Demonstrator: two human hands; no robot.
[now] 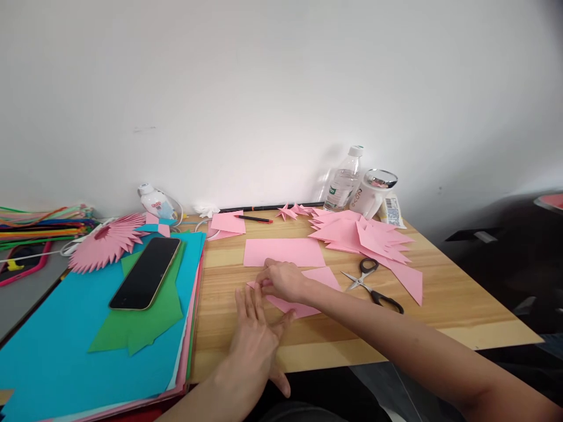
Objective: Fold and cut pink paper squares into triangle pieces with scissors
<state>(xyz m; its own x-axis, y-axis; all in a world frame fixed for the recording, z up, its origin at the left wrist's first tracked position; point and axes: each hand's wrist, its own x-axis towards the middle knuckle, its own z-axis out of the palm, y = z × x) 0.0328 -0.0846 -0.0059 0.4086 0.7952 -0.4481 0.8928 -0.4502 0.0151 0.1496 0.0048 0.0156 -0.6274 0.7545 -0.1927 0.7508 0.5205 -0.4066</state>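
Observation:
A pink paper sheet (323, 280) lies on the wooden table, its left end under my hands. My right hand (284, 279) reaches across from the right, fingers curled together on the sheet's left end. Just in front of it, my left hand (255, 337) has its fingers stretched out and spread, with the fingertips at the paper's left corner. Part of the paper is hidden beneath both hands. Behind them lies a flat pink rectangle of paper (281, 251). Scissors (361, 281) with black handles rest with blades apart, right of the sheet.
Folded pink paper pieces (356, 231) are heaped at right, before a water bottle (344, 179) and a white mug (373, 193). At left, a phone (147, 272) lies on green paper atop blue sheets (65, 328). A black pen (254, 219) lies near the wall.

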